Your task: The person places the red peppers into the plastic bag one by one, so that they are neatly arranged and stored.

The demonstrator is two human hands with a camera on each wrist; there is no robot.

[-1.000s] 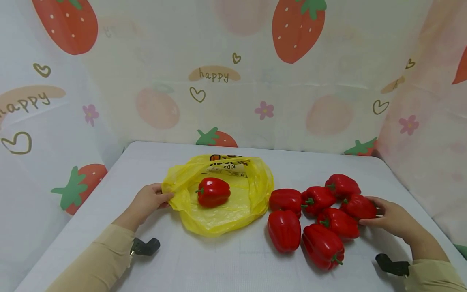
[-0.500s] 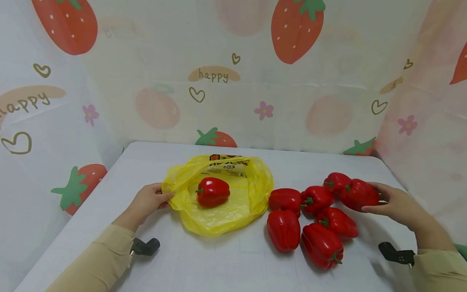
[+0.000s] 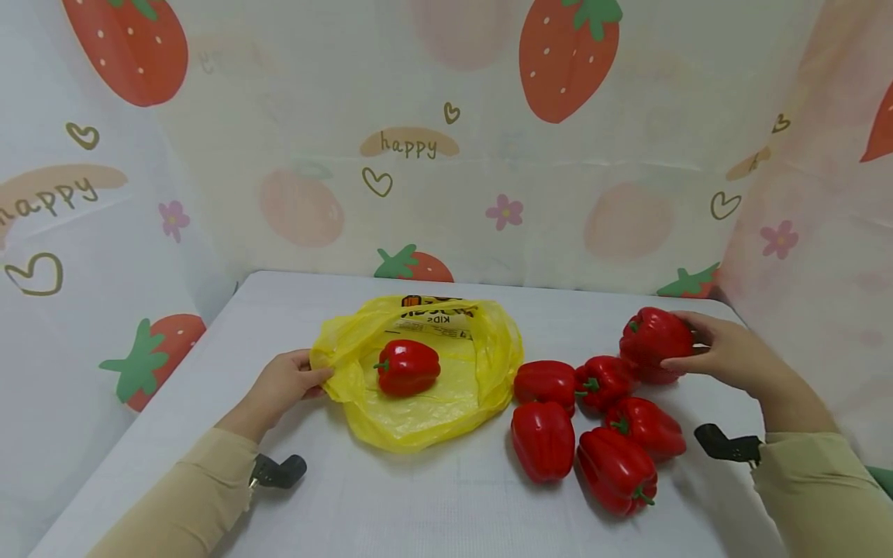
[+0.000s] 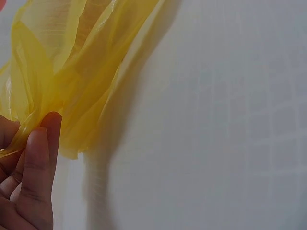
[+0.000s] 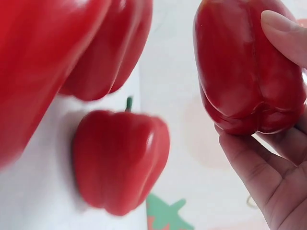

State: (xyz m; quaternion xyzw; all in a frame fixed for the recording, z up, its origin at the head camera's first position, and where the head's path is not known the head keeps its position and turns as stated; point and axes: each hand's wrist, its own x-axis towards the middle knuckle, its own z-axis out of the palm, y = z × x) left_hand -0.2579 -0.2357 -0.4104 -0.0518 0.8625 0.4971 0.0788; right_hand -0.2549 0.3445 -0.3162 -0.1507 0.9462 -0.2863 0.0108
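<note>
The right hand point(image 3: 732, 358) grips a smooth red pepper point(image 3: 654, 335) near the other peppers point(image 3: 543, 443), so it might slip, while the left hand point(image 3: 282, 385) pinches the yellow bag point(image 3: 408, 432), whose soft mouth might sag if loosened.

The surface point(image 3: 446, 511) was white, with rounded far corners and a faint grid showing in the left wrist view. A yellow plastic bag point(image 3: 363, 422) lay on it, its mouth spread wide. Right of the bag lay a cluster of red peppers: a back-left pepper point(image 3: 545, 385) just beside the bag, a front-left pepper point(image 3: 543, 443), a middle pepper point(image 3: 607, 381), a right-hand pepper point(image 3: 650, 428), a frontmost pepper point(image 3: 617, 471) and, mostly hidden, a rear pepper point(image 3: 659, 377).
</note>
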